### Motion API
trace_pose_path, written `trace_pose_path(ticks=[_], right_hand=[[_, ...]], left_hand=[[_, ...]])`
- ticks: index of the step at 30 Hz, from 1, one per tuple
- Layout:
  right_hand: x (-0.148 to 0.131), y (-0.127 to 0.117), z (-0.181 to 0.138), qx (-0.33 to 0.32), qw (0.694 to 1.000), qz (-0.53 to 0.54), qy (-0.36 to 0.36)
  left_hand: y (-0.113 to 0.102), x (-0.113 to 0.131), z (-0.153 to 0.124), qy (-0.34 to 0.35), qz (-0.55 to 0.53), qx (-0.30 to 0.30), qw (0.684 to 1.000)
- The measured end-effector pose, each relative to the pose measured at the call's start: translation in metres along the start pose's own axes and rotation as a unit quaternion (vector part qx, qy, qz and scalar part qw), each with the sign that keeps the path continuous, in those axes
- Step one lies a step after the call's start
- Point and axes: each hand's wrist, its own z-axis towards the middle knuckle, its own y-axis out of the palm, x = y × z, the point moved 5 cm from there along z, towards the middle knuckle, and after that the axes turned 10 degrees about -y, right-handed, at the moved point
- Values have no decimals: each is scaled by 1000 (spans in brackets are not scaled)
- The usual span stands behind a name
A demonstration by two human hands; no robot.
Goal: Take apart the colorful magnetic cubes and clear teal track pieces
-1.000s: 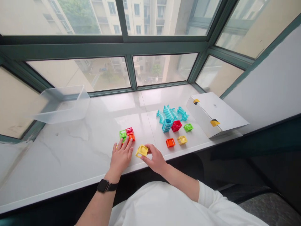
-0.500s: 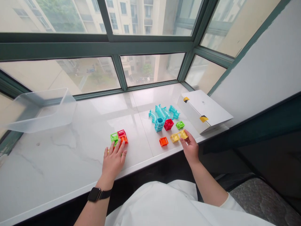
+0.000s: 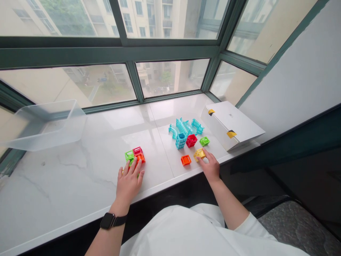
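My left hand lies with its fingers spread over a group of open-framed toy blocks. A green block, a red block and an orange block show beyond the fingertips; others are partly covered. My right hand pinches yellow blocks on the counter, and its fingers hide how they meet. Just left of them sits a single orange block. Behind them are another green block, red blocks and a stack of blue blocks.
Clear blue track pieces lie behind the blocks. A white box with yellow-black tabs stands at the right, near the wall. At the far left is a clear plastic bin. Windows rise behind the white counter.
My right hand has moved slightly left, bringing the yellow block it holds against or over the other yellow one. My left hand stays where it was.
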Motion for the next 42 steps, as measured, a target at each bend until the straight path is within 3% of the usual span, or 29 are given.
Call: trace_pose_path(ticks=[17,31,38,42], right_hand=[[10,14,-10,-16,1000,-8,-18],[11,12,-12,0,999,-4,-31],[6,0,-13,-2,999,35,-10],[-3,-20,-6,43,998,15,-31]], left_hand=[[-2,2,0,-1,-11,10,1000],[-4,2,0,-5,-6,14,1000],[-5,4,0,-6,-5,10,1000],[-6,3,0,-5,-3,11,1000]])
